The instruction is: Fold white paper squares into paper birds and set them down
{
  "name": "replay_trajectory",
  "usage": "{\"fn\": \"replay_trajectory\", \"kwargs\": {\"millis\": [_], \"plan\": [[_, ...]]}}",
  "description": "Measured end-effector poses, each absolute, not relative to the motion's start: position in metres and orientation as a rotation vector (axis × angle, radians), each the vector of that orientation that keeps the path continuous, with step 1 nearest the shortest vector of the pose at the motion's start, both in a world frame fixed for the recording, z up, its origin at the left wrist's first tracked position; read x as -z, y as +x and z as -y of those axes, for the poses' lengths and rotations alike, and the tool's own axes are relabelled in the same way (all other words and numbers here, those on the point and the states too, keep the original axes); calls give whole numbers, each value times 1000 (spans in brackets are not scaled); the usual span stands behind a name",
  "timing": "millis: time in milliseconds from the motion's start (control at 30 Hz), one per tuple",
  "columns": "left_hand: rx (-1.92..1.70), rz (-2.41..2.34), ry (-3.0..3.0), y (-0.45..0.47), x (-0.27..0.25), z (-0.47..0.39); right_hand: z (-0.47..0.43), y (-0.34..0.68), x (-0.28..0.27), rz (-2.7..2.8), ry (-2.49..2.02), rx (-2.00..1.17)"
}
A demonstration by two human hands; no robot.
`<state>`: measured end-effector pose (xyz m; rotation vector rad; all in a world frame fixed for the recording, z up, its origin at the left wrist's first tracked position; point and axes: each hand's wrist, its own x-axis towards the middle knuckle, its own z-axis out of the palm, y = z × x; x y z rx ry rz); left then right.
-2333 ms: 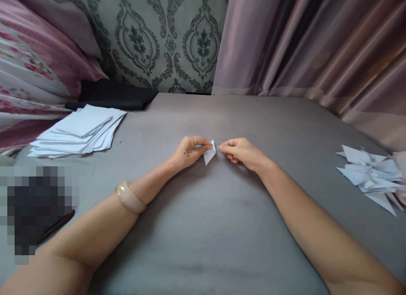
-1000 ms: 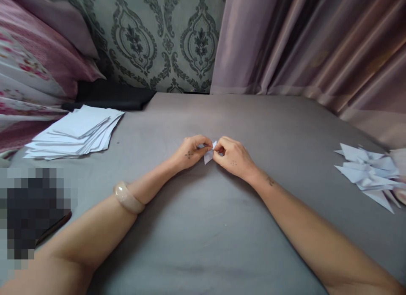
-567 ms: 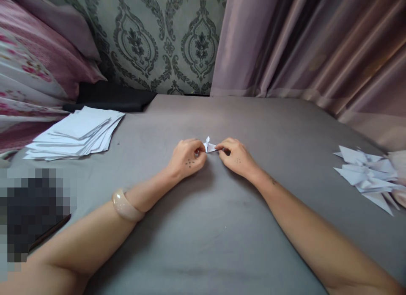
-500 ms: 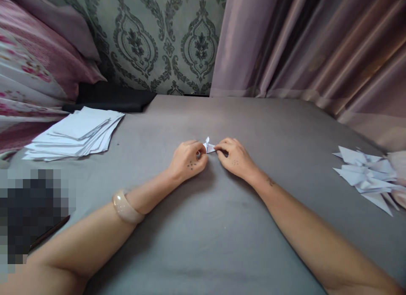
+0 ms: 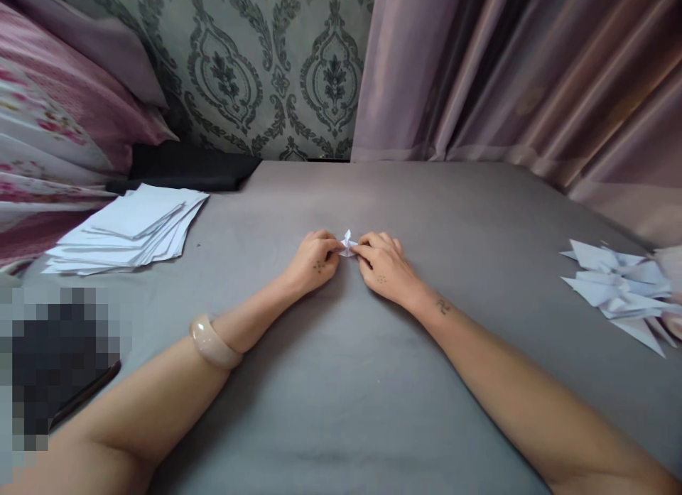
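Note:
A small folded white paper figure (image 5: pixel 348 245), shaped like an origami crane with a pointed tip standing up, is between my two hands over the middle of the grey surface. My left hand (image 5: pixel 316 260) pinches its left side with thumb and fingertips. On the other side, my right hand (image 5: pixel 386 266) has its fingers closed on the right part, the index fingertip near the centre. Much of the figure's sides is covered by my fingers.
A stack of white paper sheets (image 5: pixel 125 229) lies at the left, before a folded black cloth (image 5: pixel 189 167). Several folded paper cranes (image 5: pixel 621 282) are piled at the right edge. A grey cloth (image 5: pixel 341 381) covers the surface. Pink curtains (image 5: pixel 420 76) hang behind.
My right hand has shifted slightly left, its index finger now closer to the figure's centre. The left hand's fingers have straightened along the left side. The view has tilted slightly.

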<state>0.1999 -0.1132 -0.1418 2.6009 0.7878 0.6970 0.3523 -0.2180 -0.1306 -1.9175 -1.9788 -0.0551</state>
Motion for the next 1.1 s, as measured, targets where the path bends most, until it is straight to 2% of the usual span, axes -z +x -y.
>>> {"fn": "replay_trajectory", "kwargs": {"millis": [133, 333, 667, 833, 1100], "plan": [[-667, -752, 2539, 202, 144, 105, 215, 343, 129, 1933, -2001, 86], [-670, -793, 2376, 203, 144, 100, 209, 325, 123, 1758, -2199, -55], [-808, -842, 2106, 201, 142, 100, 194, 315, 122, 1625, -2375, 28], [-833, -831, 2025, 198, 138, 98, 170, 356, 119, 1448, -2514, 103], [-744, -858, 1951, 204, 144, 93, 149, 476, 99, 919, -2732, 333]]}}
